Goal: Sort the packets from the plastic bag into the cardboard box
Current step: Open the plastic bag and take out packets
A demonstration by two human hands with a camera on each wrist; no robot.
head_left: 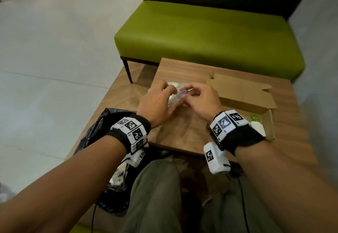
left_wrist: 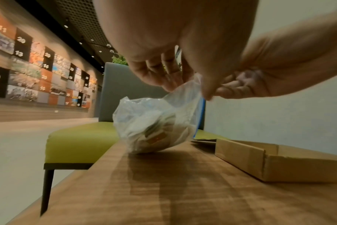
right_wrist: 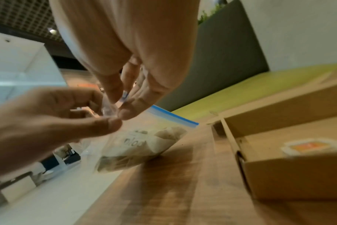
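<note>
Two hands meet at the mouth of the clear zip bag [left_wrist: 156, 124], which sits on the wooden desk [left_wrist: 183, 190] with its bulging bottom resting on the surface and its blue-striped seal lifted toward us. Packets [left_wrist: 156, 137] show through the film, crowded together; one has an orange label, and we cannot count them. Our left hand [head_left: 157, 103] pinches one lip of the opening between thumb and fingertips, and our right hand [head_left: 199, 99] pinches the other lip right beside it, both closed narrowly on the plastic.

The step in hand looks like parting the seal. To do it well, we would keep each pinch just below the blue strip, pull the two lips straight apart rather than upward, and let the bag's weight stay on the desk so the contents do not tumble out as the zip gives. Thin film slips, so a firm, short pull is safer than a long tug.

The cardboard box [right_wrist: 279, 152] lies open just to the right of the bag, flaps out, and an orange-labelled packet [right_wrist: 308, 146] already lies inside. A green bench [head_left: 210, 37] stands beyond the desk, and a black bag [head_left: 102, 132] slumps at our left knee.
</note>
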